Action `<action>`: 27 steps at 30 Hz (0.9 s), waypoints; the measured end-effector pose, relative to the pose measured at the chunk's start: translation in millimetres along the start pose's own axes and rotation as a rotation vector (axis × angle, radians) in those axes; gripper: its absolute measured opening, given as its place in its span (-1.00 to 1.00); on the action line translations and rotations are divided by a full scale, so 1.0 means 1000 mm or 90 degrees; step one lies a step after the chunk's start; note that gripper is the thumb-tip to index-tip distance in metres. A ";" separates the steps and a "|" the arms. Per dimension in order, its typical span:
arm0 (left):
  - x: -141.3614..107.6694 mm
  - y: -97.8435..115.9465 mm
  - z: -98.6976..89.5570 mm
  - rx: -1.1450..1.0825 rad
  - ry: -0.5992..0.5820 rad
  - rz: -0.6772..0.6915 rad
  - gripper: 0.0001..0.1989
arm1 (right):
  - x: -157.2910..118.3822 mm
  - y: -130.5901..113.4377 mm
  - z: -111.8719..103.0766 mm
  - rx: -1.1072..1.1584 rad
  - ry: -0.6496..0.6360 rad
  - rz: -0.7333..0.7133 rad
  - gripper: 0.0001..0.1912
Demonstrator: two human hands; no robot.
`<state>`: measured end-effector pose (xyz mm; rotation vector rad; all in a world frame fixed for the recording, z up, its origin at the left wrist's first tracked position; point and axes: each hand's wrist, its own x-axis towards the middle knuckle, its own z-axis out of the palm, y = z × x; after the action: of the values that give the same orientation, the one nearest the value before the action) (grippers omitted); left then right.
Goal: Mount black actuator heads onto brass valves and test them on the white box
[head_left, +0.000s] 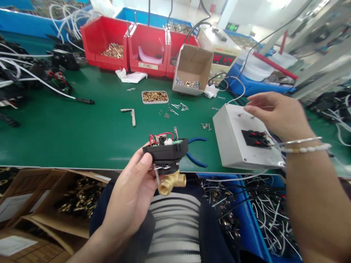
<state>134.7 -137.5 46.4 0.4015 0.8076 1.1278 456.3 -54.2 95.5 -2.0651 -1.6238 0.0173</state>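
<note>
My left hand [134, 186] grips a black valve actuator [167, 151] by its left side. Red wires and a circuit board show in its open top, and a brass valve body [171, 182] hangs below it. My right hand [276, 113] is above the upper right of a white control box [244, 135], near small metal posts on its face. Its thumb and fingers are apart, with nothing seen between them. Black and red terminals sit on the box. Blue-handled pliers [197, 164] lie on the green table, partly behind the actuator.
Red bins [105, 58], a cardboard box [192, 67] and a power supply [219, 49] line the back. A tray of brass parts [155, 96], clips, pins and a small tool [133, 117] lie mid-table. Cables crowd the left; blue crates [246, 215] and cartons [60, 219] stand below the edge.
</note>
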 end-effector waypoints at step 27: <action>-0.008 0.002 -0.001 -0.086 -0.158 -0.120 -0.63 | 0.011 -0.004 0.019 0.062 -0.031 0.158 -0.73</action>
<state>131.0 -144.5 49.8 0.3365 0.5360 0.9288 450.1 -36.3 84.2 -2.1909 -1.3566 0.2296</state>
